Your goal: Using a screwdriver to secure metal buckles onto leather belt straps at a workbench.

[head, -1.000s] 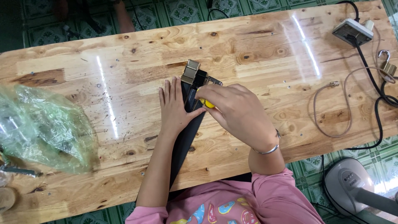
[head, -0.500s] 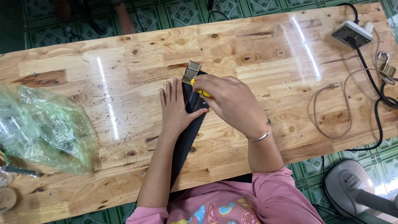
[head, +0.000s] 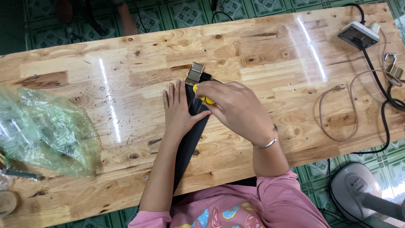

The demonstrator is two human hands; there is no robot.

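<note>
View from above your head, looking down on a long wooden bench (head: 126,76); your left hand (head: 179,114) lies flat and open, fingers together and pointing away from you, palm pressing on a black belt (head: 187,143) that runs from the near edge of the bench up toward its middle; your right hand (head: 234,109) is closed around a small yellow-handled tool (head: 203,99), of which only a little yellow shows between thumb and fingers, so its working end cannot be made out; this hand sits just right of the left one, thumb side touching the belt; a thin metal bangle (head: 266,143) circles your right wrist; the belt ends in a brass-coloured metal buckle (head: 195,74), lying on the wood just beyond both hands and touching the strap's far end; at the left edge a crumpled clear plastic bag (head: 46,131) with a green tint rests on the bench, well apart from the hands; at the far right corner a white power strip (head: 358,33) trails a black cable (head: 386,114) along the right edge; beside it lie a loose beige cord (head: 325,114) in a loop and a padlock (head: 394,69); a grey fan base (head: 358,190) stands on the green patterned floor at lower right.
</note>
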